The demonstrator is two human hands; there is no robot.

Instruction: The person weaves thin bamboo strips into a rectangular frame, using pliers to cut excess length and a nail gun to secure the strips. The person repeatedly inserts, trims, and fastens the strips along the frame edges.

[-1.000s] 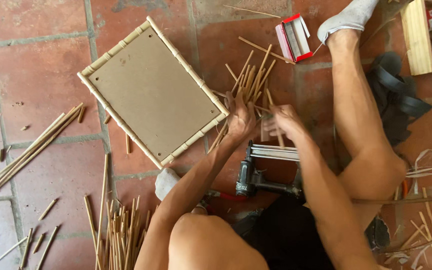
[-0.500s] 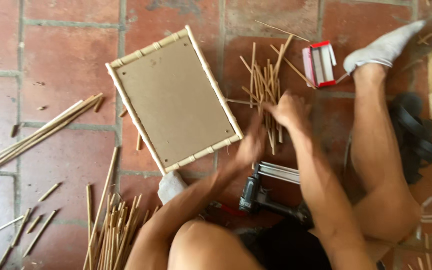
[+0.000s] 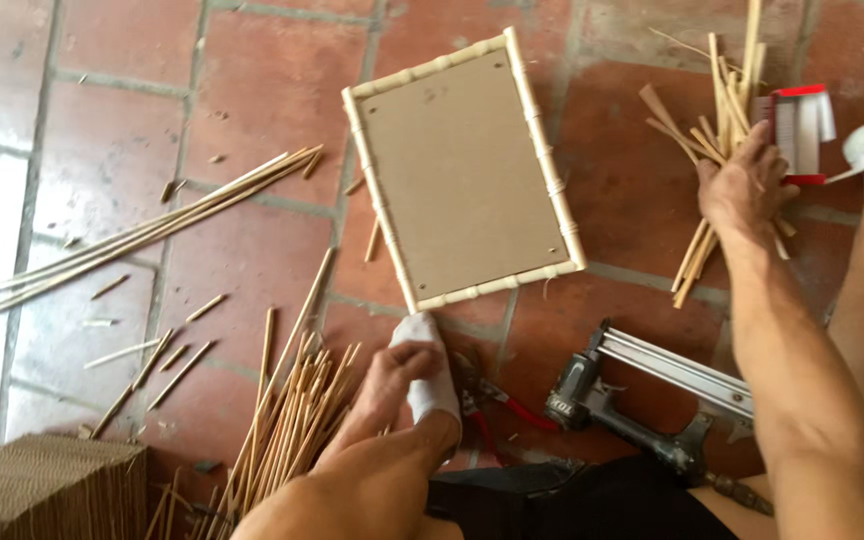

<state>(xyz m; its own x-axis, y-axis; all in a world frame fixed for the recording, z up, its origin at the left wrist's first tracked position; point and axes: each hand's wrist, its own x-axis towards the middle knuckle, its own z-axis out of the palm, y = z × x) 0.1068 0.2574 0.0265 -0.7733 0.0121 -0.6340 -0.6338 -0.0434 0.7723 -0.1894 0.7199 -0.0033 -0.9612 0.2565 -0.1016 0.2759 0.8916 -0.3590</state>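
Right hand (image 3: 744, 186) is clamped on a loose bundle of short tan bamboo sticks (image 3: 718, 130), fingers wrapped over the middle, sticks fanning out above and below the fist. Bundle lies on the red brick floor (image 3: 252, 70), well to the right of the rectangular brown board tray with pale bamboo edging (image 3: 462, 170).

Left hand (image 3: 384, 385) is below the tray's lower-left corner, fingers loosely curled, resting against a white-socked foot (image 3: 426, 362). Cannot tell if it grips anything. It's touching the edge of a second heap of thin bamboo sticks (image 3: 287, 420), also below-left of the tray.

Tray itself is flat on the floor, between the two hands, touched by neither.

Below-right of the tray: grey and black pneumatic nail gun (image 3: 652, 395), with red-handled pliers (image 3: 497, 405) just left of it. Right of the tray, past the held bundle: small red and white box (image 3: 800, 130). Far left of the tray: long thin bamboo strips (image 3: 142, 235), plus scattered offcuts. Bottom-left corner: brown corrugated cardboard block (image 3: 47, 490).
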